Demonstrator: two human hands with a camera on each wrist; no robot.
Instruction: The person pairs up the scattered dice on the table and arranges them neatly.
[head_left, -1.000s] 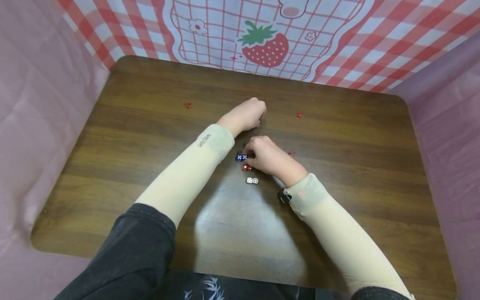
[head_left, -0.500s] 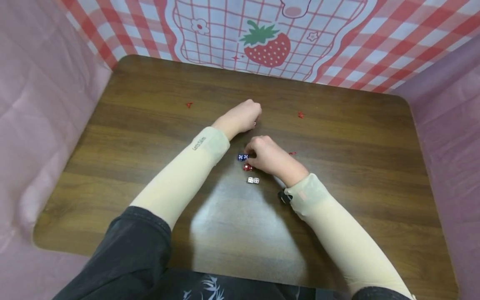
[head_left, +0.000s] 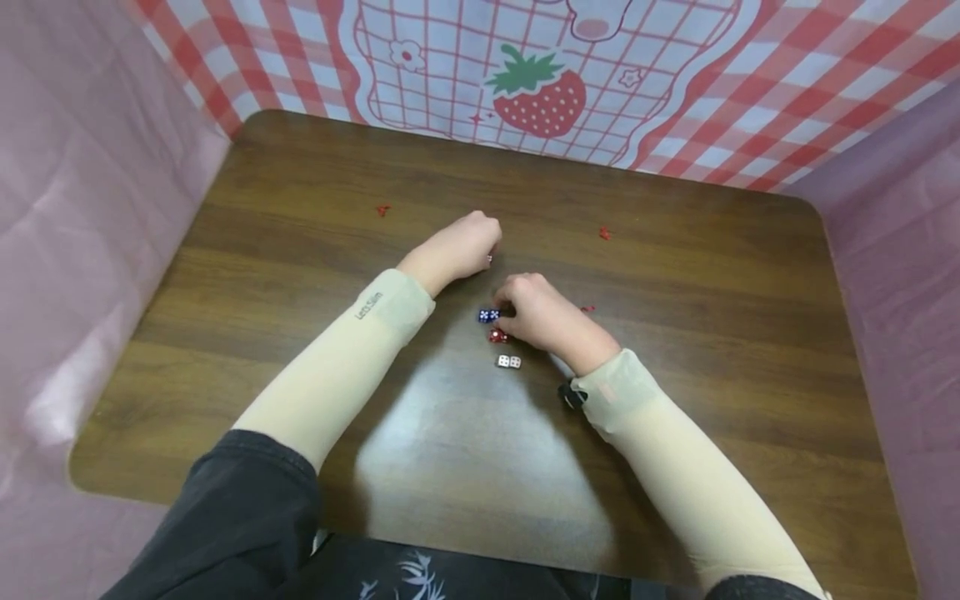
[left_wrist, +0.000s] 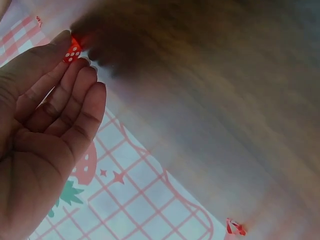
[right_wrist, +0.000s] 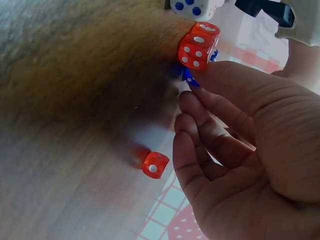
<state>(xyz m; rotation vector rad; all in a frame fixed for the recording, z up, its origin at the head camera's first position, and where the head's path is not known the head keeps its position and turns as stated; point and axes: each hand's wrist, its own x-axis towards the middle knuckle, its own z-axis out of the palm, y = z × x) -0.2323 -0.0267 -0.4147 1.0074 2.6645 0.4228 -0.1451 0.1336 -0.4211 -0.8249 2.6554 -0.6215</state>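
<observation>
My left hand (head_left: 459, 245) is above the middle of the table, pinching a red die (left_wrist: 73, 52) with white dots between thumb and fingertips. Nearer to me, my right hand (head_left: 543, 312) pinches a blue die (right_wrist: 189, 78) at the right end of a short row of blue dice (head_left: 488, 316). Its fingertips partly hide that die. Just in front lie red dice (head_left: 497, 335) side by side, close to the right thumb. Nearest my body sits a pair of white dice (head_left: 509, 362). One loose red die (right_wrist: 155, 165) rests beyond the right fingers.
Small red pieces lie apart on the wooden table (head_left: 720, 350): one at the back left (head_left: 382, 211), another at the back right (head_left: 604, 233). A checked cloth with a strawberry (head_left: 542, 102) hangs behind; a pink cloth (head_left: 97, 250) borders the left side.
My left hand has moved left and somewhat toward me with the red die. The right hand stays at the blue dice. The view has shifted slightly.
</observation>
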